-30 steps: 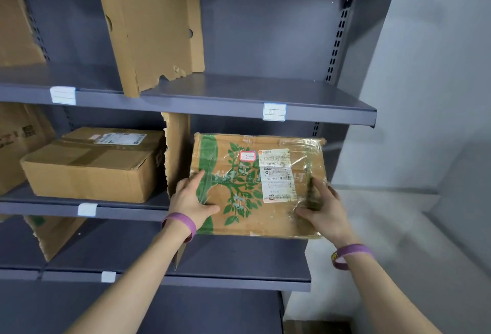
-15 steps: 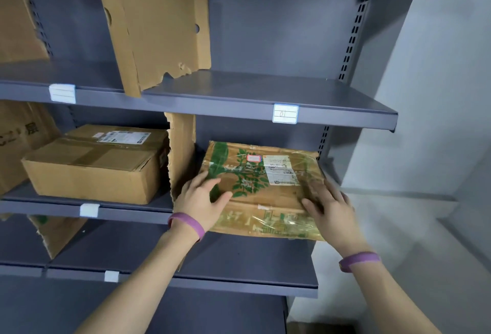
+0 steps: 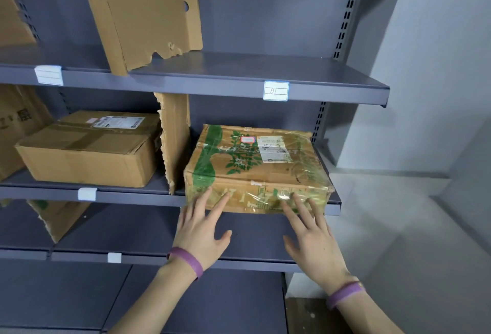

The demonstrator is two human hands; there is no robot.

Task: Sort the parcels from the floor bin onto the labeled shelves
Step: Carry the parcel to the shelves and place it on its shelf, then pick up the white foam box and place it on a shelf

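1. Parcel [image 3: 255, 166], printed with green leaves and wrapped in clear tape, lay flat on the middle shelf [image 3: 132, 196], just ahead of both hands. A second before, it had been tipped up between them, label facing out.
2. The left hand [image 3: 202, 230] and right hand [image 3: 310, 238] had let go of its sides. Both were spread, fingers straight, with fingertips touching its front face.
3. A cardboard divider [image 3: 175, 142] stood just beyond the left hand, close beside the parcel.
4. Placement looked nearly done. The front edge seemed to cover the shelf lip, so a last push inward probably remained.
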